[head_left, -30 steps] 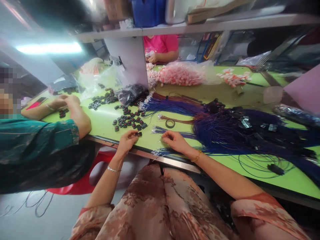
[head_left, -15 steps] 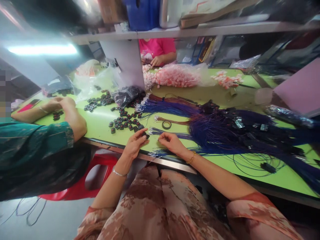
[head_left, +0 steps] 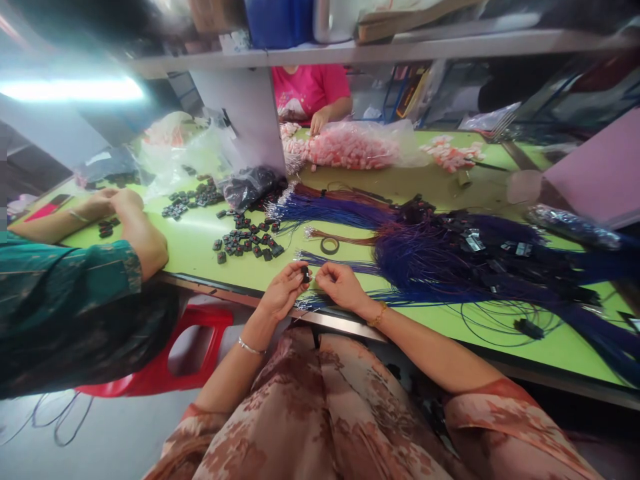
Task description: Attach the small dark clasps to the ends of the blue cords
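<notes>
Just over the table's near edge, the left hand has thumb and fingers closed on a black block, held up off the surface. Close beside it, the right hand is drawn into a tight pinch on a pale tip, too small to make out. Beyond the right hand, farther from the near edge, lies a tape roll. Blue wires spread toward the table's right end; loose blocks lie left of the tape roll.
</notes>
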{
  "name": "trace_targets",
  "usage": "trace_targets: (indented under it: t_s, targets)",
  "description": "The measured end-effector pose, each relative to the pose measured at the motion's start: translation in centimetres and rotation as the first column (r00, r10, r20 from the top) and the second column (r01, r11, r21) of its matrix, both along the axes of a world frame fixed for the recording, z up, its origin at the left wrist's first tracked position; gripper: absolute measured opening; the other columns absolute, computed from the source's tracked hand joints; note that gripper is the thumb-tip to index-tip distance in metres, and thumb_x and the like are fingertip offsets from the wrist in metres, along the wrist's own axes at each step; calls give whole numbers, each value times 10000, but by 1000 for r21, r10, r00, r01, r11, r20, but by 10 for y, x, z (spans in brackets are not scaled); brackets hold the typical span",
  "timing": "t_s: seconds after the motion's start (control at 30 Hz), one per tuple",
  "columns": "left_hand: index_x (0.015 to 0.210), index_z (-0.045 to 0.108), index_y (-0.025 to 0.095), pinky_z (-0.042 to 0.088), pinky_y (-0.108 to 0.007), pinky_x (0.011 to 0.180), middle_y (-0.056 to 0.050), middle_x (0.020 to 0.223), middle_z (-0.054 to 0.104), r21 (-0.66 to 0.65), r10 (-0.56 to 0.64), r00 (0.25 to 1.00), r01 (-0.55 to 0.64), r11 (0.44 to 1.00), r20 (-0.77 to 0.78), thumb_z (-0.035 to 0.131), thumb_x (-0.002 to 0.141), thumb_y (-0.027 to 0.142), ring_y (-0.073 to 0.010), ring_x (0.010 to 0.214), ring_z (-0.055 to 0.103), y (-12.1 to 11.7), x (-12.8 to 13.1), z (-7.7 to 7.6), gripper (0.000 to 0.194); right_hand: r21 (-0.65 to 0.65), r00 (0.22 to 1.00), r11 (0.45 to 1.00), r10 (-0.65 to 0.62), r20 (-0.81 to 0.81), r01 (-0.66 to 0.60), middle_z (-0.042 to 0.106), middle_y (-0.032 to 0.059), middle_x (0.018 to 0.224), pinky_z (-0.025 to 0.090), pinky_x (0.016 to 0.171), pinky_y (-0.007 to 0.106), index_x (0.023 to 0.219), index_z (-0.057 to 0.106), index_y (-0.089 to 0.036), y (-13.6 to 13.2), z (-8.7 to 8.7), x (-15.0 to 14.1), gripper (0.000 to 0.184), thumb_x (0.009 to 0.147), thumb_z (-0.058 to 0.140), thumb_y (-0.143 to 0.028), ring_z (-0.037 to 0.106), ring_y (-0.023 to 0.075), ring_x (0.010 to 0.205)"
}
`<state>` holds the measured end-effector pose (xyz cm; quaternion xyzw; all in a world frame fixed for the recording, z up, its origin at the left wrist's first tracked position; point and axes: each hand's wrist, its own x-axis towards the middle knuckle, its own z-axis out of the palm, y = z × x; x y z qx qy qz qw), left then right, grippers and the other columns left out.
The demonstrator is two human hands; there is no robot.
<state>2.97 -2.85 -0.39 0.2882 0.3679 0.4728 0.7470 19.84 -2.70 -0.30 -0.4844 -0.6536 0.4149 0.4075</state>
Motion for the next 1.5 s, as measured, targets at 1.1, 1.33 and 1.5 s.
trace_targets:
  t_s: [1.1, 1.33, 1.5]
  targets:
    - [938, 649, 151, 503, -250, 685, -5, 794, 592, 142, 187, 938, -150, 978, -292, 792, 596, 265, -91, 680, 566, -16, 13, -4, 387, 105, 977, 984, 124, 173, -144, 547, -25, 611, 306, 535, 212, 710, 568, -171, -5, -8, 0, 136, 812, 507, -237, 415, 90, 544]
    - [926, 633, 146, 503, -254, 678, -6, 777, 598, 136, 178, 930, -141, 981, -321, 790, 596, 276, -96, 677, 572, -18, 10, -9, 388, 146, 944, 968, 155, 292, -205, 567, -7, 632, 331, 577, 223, 703, 567, -173, -2, -3, 3, 184, 855, 483, -235, 459, 107, 580]
    - [941, 641, 146, 508, -251, 665, -3, 783, 579, 162, 161, 912, -106, 981, -378, 783, 604, 281, -90, 671, 557, -13, 3, -10, 390, 180, 756, 975, -18, 654, -132, 642, 87, 922, 367, 700, 275, 913, 641, -173, 31, 8, 23, 167, 877, 498, -252, 556, 190, 820]
